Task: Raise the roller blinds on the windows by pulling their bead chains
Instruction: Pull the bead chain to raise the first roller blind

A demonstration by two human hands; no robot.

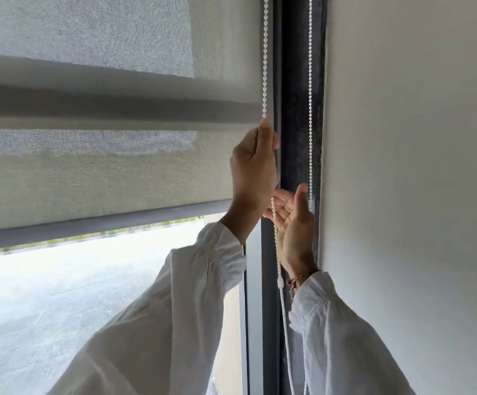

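A grey woven roller blind (95,172) covers the upper window, its dark bottom bar (89,228) hanging above a strip of bare glass. The white bead chain (265,52) runs down along the blind's right edge. My left hand (253,169) is closed around this front strand, fingertips up. Below it the same strand passes across the palm of my right hand (293,223), whose fingers are spread apart. The chain's back strand (310,81) hangs against the dark window frame, right beside my right thumb.
A dark vertical window frame (291,124) stands between the blind and a plain white wall (414,166) on the right. Through the uncovered glass (75,280) a pale paved surface shows. White sleeves cover both forearms.
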